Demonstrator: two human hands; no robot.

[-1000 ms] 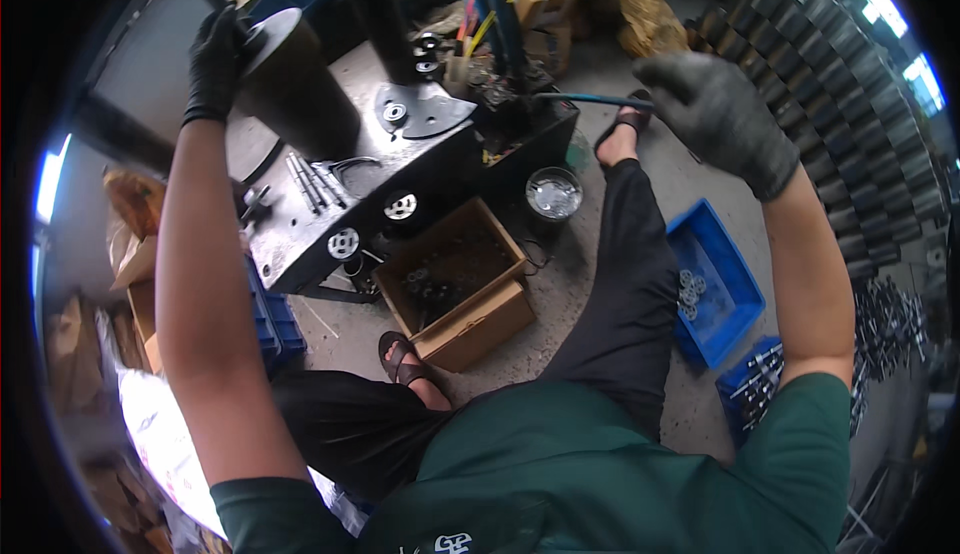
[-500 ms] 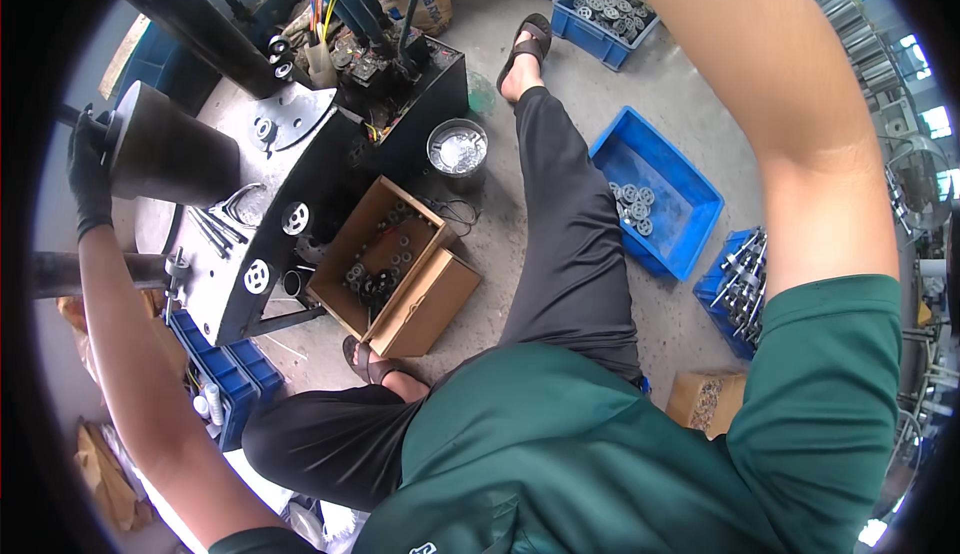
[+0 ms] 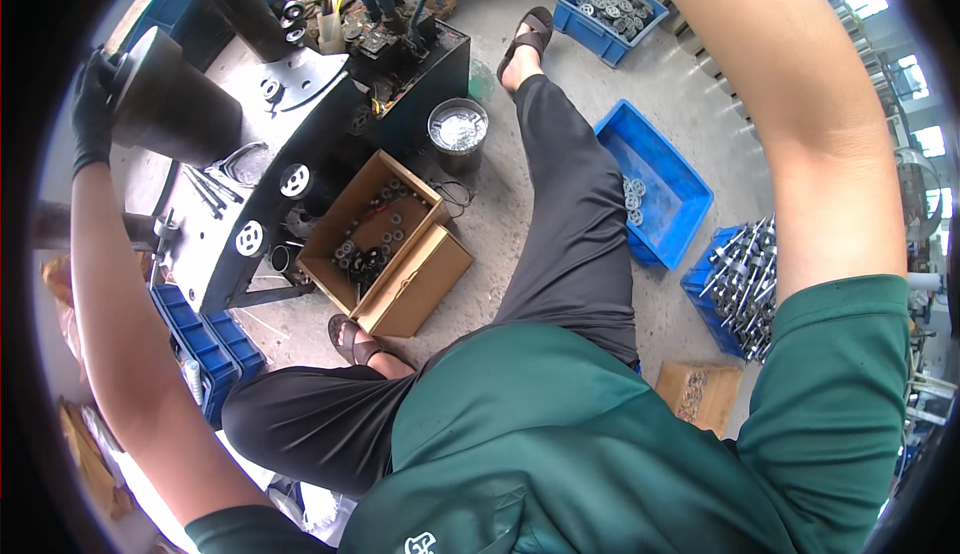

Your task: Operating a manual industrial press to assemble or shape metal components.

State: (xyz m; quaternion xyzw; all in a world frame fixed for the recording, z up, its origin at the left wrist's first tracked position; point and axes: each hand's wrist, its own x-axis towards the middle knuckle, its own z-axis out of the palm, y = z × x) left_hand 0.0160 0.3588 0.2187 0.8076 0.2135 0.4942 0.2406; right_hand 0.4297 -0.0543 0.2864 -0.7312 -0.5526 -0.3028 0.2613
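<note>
My left hand, in a dark glove, is raised at the far left against the outer end of a thick black cylinder on the machine. Its fingers look curled there, but what they hold is hidden. A light metal machine table stretches below the cylinder. Several thin dark rods lie on it beside a curved metal piece. A small grey pulley wheel sits on the plate further back. My right arm reaches up past the top edge, and its hand is out of view.
On the floor stand an open cardboard box with small round parts, a metal bucket, a blue tray with several wheels and a blue crate full of wheels. Metal shaft parts fill another crate at right.
The whole view has shifted a little, so the machine and boxes sit slightly higher. My left hand stays by the cylinder's end, and my right arm remains raised.
</note>
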